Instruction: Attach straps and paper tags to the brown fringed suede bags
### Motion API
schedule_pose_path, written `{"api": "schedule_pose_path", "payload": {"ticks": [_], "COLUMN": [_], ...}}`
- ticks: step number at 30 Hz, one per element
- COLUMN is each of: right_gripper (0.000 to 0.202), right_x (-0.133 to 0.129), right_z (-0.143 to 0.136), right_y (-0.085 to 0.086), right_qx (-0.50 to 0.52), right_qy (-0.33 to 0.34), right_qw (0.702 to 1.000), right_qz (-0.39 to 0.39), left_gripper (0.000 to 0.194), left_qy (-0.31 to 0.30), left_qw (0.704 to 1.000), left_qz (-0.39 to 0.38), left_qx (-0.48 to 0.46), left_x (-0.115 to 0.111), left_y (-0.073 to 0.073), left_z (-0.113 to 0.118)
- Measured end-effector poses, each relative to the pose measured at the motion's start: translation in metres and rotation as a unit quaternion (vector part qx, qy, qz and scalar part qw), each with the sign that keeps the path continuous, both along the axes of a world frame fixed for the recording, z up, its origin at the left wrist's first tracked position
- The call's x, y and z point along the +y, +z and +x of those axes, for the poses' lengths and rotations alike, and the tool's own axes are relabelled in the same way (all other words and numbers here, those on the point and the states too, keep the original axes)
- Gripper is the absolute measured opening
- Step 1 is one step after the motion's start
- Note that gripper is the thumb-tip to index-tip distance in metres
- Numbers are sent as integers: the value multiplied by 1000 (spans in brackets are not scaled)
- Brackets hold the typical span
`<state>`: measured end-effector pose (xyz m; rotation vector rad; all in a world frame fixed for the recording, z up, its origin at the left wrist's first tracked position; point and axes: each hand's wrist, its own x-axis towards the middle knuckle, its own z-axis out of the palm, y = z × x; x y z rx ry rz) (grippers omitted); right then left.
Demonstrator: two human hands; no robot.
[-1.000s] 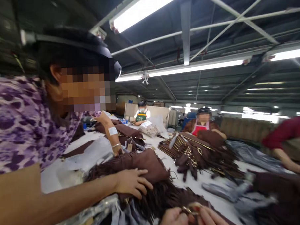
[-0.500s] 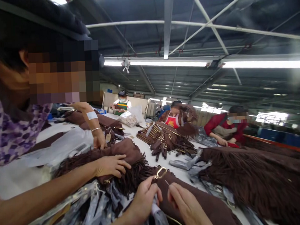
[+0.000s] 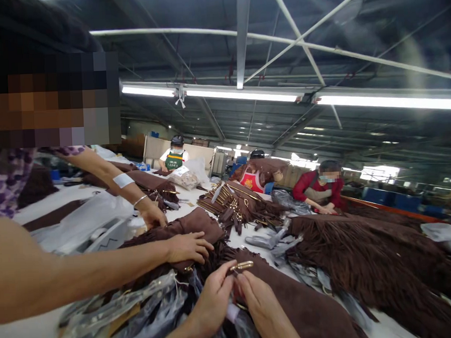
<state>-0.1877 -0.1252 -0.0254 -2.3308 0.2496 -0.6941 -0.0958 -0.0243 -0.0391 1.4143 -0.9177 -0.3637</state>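
Note:
My left hand (image 3: 217,292) is closed around the base of a gold metal clasp (image 3: 243,265), which points away from me and is seen nearly edge-on. Against it, my right hand (image 3: 259,291) pinches with thumb and fingertips just below the clasp; what lies between those fingertips is hidden. Under both hands stretches a dark brown suede-like piece (image 3: 302,295) with fringe. Plastic-wrapped straps (image 3: 242,325) hang below my left hand.
At left, a co-worker's hands press a brown fringed piece (image 3: 198,222), one arm reaching across close to my left hand. More fringed pieces (image 3: 363,242) lie at right. Plastic-wrapped parts (image 3: 149,307) spread at front left. Gold-fitted straps (image 3: 234,203) lie further back; other people work beyond.
My right hand has moved left to meet my left hand at the clasp, and a thin pale strand at its fingertips is now hidden. The clasp has turned edge-on. The camera view has shifted.

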Motion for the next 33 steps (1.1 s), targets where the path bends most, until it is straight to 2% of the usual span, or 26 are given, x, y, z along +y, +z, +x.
{"api": "schedule_pose_path", "payload": {"ticks": [4, 7, 9, 12, 15, 18, 20, 22, 24, 26, 28, 31, 33], "right_gripper": [42, 42, 40, 39, 37, 32, 29, 24, 22, 20, 22, 22, 18], "right_x": [1, 0, -1, -3, -6, -9, -7, -3, 1, 3, 1, -7, -14], "right_z": [-2, -3, -2, 0, -3, -11, -17, -21, -21, -20, -22, -39, -60], "right_y": [4, 6, 5, 2, 0, 6, 14, 23, 31, 38, 46, 63, 80], "right_qx": [29, 44, 43, 46, 20, -74, -135, -170, -187, -198, -198, -180, -181], "right_qy": [2, 9, 12, 22, 14, -62, -95, -72, -19, 25, 40, 37, 36], "right_qw": [1000, 999, 999, 999, 999, 995, 986, 983, 982, 980, 978, 978, 976], "right_qz": [-2, -1, 1, 12, 30, 18, 12, 14, 12, 17, 42, 95, 113], "left_gripper": [48, 46, 44, 43, 40, 37, 37, 35, 33, 32, 31, 34, 38], "left_qy": [-18, -48, -47, -3, 61, 131, 142, 114, 80, 57, 36, -7, -53], "left_qw": [1000, 999, 999, 999, 980, 951, 944, 941, 933, 925, 924, 945, 952], "left_qz": [-2, -15, -23, -9, 23, 31, 26, 11, -10, -29, -50, -72, -35], "left_qx": [-3, -4, 2, -43, -189, -277, -297, -319, -350, -374, -377, -318, -300], "left_x": [3, 6, 6, 5, 9, 17, 20, 19, 14, 5, -2, -8, -7], "left_y": [-2, 1, 4, 8, 18, 38, 55, 71, 85, 97, 107, 114, 110], "left_z": [-2, -5, -6, -3, 4, 9, 8, 1, -9, -19, -25, -26, -22]}}
